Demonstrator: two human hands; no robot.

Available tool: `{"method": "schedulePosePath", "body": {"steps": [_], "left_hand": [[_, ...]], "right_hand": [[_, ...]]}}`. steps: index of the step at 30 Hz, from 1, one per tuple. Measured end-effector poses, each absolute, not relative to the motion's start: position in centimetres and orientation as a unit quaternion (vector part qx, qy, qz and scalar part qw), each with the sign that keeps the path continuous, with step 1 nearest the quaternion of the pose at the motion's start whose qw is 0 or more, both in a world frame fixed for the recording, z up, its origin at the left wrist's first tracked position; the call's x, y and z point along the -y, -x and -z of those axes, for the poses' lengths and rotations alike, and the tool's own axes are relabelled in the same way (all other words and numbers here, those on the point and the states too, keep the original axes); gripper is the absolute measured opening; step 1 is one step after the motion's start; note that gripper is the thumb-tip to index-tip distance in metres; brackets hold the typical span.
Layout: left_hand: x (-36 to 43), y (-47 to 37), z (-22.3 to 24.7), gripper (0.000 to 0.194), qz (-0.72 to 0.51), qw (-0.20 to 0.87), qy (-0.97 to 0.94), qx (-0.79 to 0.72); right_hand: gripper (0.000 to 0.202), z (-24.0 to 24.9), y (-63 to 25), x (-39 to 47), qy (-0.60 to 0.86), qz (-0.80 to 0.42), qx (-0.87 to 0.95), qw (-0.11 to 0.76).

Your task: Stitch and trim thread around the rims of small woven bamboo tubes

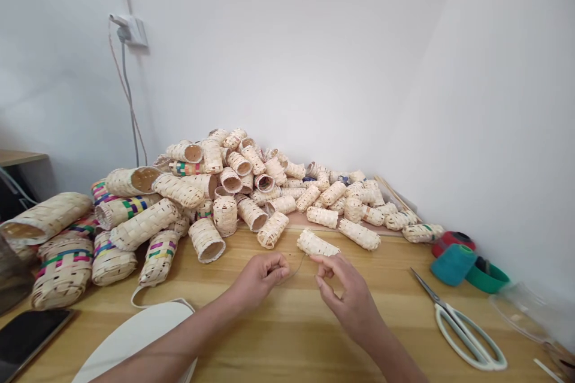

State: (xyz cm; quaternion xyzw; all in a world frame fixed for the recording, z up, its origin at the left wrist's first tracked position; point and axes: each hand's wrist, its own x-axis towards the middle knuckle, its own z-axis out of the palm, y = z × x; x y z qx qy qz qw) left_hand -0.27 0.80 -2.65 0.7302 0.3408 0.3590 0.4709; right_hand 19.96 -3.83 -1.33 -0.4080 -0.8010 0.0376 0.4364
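A small woven cylinder (317, 244) lies on the wooden table (278, 335), just beyond my hands. My right hand (344, 287) touches its near right end with the fingertips, the thumb held apart below. A thin dark thread (298, 266) runs from the cylinder down to my left hand (265, 275), whose thumb and fingers are pinched together on it. Another woven cylinder (273, 230) lies a little beyond my left hand, and one more (359, 234) lies beyond my right hand.
A big pile of woven cylinders (224, 215) spans the back. Scissors (465, 329), a blue-green thread spool (453, 264), a red spool (451, 241) and a green ring-shaped item (489, 280) are at right. A phone (31, 338) and a white flat object (139, 341) are at left.
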Motion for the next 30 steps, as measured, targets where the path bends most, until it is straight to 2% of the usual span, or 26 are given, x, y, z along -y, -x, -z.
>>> {"method": "schedulePosePath", "body": {"steps": [7,10,13,17,25,30], "left_hand": [[-0.3,0.8,2.3,0.025,-0.399,0.41,-0.74,-0.352],[0.7,0.4,1.8,0.035,-0.388,0.476,-0.732,-0.297],[1.5,-0.3,2.1,0.036,-0.329,0.556,-0.724,-0.242],[1.7,-0.7,3.1,0.038,-0.276,0.58,-0.708,-0.294],[1.1,-0.1,3.2,0.044,-0.291,0.564,-0.707,-0.312],[0.9,-0.1,3.5,0.045,-0.292,0.56,-0.706,-0.319]], "right_hand": [[0.03,2.2,-19.4,3.9,0.396,-0.098,0.798,0.444],[0.031,2.7,-19.1,3.9,0.381,-0.09,0.816,0.426],[0.028,2.8,-18.9,4.0,0.379,-0.075,0.82,0.422],[0.022,2.4,-19.4,3.7,0.396,-0.026,0.806,0.44],[0.027,2.4,-26.2,0.3,0.642,0.051,0.616,0.453],[0.032,3.3,-31.2,-0.9,0.715,0.1,0.511,0.467]]}}
